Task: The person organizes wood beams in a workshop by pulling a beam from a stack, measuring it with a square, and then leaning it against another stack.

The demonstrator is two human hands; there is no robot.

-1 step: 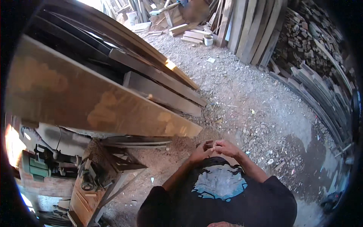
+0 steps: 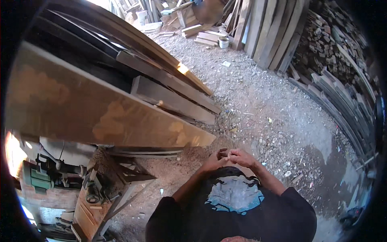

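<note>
While touching, both hands (image 2: 229,158) near plank (image 2: 100,117).

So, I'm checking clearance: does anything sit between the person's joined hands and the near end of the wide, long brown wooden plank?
Nothing visible does. The left hand and right hand meet in front of the chest, and only bare sawdust-strewn ground separates them from the wide brown wooden plank.

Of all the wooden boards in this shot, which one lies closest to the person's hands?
The wide light-brown plank crossing the left side: its near end stops just left of the left hand and right hand. The other boards lie farther up the yard.
</note>
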